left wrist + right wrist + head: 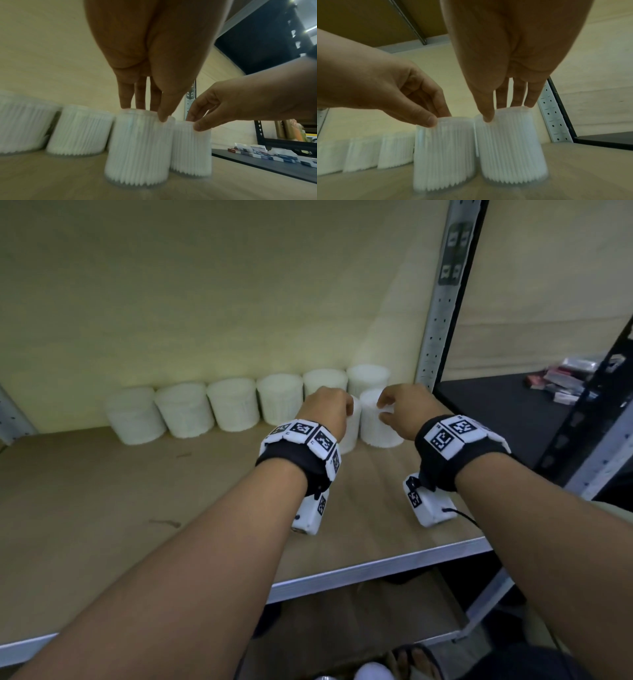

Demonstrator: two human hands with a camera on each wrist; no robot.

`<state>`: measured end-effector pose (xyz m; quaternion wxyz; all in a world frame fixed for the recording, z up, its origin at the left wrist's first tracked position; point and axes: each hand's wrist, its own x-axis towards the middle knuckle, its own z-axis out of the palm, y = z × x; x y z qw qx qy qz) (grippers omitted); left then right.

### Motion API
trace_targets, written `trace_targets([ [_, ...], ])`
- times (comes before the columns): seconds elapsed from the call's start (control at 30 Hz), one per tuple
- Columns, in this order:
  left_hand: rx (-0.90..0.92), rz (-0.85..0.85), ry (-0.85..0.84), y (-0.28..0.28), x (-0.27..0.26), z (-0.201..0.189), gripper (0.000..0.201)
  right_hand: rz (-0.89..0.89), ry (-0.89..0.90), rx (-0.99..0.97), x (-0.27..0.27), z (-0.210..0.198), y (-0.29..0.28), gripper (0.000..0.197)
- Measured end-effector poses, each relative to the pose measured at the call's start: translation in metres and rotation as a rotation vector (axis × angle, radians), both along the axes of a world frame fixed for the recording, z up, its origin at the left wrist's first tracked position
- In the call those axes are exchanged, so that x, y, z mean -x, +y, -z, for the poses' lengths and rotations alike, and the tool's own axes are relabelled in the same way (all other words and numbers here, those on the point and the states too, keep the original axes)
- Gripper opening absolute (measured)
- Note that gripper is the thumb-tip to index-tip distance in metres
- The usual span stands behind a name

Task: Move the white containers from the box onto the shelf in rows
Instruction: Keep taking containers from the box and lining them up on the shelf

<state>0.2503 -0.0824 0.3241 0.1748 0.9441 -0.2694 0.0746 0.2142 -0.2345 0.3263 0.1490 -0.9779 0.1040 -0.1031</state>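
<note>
- Wooden shelf (102,508), beige wall behind; six white containers (233,409) lined up beyond the hands.
- Left hand (327,410) pinches one container (137,146) by its top, right hand (406,407) its neighbour (510,146), both standing on the shelf.
- Only the wrist views show the fingertips (488,116) at the rims.

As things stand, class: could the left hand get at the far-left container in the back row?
Probably yes, once free. The left hand grips a front container; bare shelf lies open before the far-left container.

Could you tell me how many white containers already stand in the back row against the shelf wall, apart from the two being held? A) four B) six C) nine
B: the head view shows six in the back row, behind the left hand and right hand.
</note>
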Motion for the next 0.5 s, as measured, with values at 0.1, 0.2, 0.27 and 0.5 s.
trace_targets([
  [0.1,-0.004,0.000,-0.007,-0.004,-0.008,0.000,0.031,0.006,0.009,0.000,-0.011,0.001,-0.003,0.029],
  [0.2,-0.001,0.008,-0.007,-0.006,-0.014,0.001,0.031,0.013,0.019,0.017,-0.020,0.003,-0.004,0.030],
  [0.27,0.005,0.005,-0.008,-0.008,-0.016,0.002,0.031,0.018,0.023,0.032,-0.023,0.004,-0.005,0.030],
  [0.5,0.001,0.021,0.003,-0.003,-0.016,0.002,0.033,0.003,0.099,0.076,-0.021,0.001,-0.006,0.039],
])
